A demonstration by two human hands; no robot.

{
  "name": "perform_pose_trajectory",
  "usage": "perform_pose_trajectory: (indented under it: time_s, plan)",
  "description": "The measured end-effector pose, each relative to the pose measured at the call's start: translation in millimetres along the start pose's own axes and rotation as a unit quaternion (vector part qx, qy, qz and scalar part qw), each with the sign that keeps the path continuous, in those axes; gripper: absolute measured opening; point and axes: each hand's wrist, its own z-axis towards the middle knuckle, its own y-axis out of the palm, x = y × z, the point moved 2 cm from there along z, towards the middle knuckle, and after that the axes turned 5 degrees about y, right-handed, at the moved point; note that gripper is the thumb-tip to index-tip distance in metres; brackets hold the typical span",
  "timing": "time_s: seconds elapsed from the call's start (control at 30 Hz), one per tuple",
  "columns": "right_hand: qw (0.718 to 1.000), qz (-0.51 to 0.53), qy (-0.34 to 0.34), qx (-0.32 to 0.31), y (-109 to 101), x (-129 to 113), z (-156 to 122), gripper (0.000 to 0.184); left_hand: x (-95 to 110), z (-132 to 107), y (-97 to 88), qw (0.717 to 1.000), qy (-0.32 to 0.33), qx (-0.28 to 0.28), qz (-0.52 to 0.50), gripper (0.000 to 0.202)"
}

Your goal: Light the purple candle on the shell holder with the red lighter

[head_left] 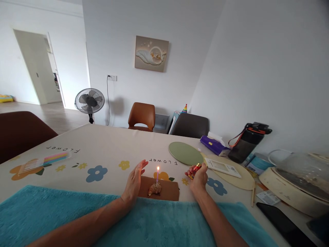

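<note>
A small croissant (155,189) lies on a brown board (169,191) near the table's front edge. A thin purple candle (157,176) stands in it, lit, with a small flame on top. My left hand (134,182) is open, fingers together and upright, cupped just left of the flame without touching it. My right hand (198,177) is closed around a red lighter (194,170), held to the right of the board, a little above the tablecloth.
A blue fluffy cloth (64,212) covers the near edge. A pack of coloured candles (43,162) lies at left. A green placemat (185,153), tissue pack (214,145), black bottle (244,145), a cooker with glass lid (295,178) and a phone (282,224) crowd the right. Chairs and a fan stand behind.
</note>
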Motion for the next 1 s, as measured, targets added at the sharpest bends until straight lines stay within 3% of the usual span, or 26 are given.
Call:
perform_pose_trajectory:
  time_s: [1.0]
  plan:
    - [1.000, -0.004, -0.002, -0.010, 1.5, 0.7, -0.3, 0.034, 1.6, -0.5, 0.5, 1.000, -0.002, 0.006, 0.002, 0.053]
